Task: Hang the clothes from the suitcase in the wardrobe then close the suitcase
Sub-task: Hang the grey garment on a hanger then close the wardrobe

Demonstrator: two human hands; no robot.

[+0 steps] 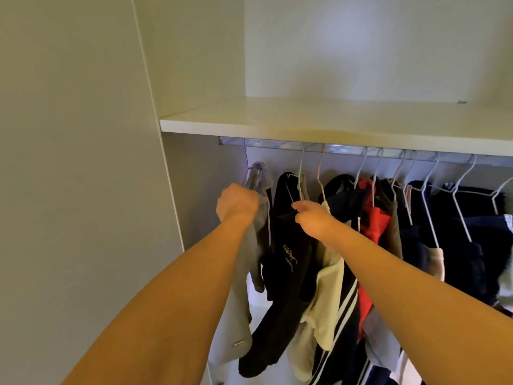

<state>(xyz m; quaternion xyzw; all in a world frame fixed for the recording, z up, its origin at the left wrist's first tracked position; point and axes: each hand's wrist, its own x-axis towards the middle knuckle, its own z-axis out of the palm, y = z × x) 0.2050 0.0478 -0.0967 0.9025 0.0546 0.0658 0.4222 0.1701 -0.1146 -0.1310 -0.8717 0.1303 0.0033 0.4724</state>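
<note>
Two bare forearms reach into the wardrobe. Left hand (237, 202) is closed on a grey garment (256, 218) at the rail's (347, 149) left end; right hand (313, 219) pinches a black top (288, 245). Many clothes already hang; the suitcase is out of view, presumably not yet closed.

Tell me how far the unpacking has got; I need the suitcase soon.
Done: a row of garments already hangs on white wire hangers along the metal rail. In hand: the left hand grips the grey garment on the purple hanger at the rail's left end, while the right hand pinches the neighbouring black printed garment. Left: the suitcase is out of view, so its state is unknown.
</note>
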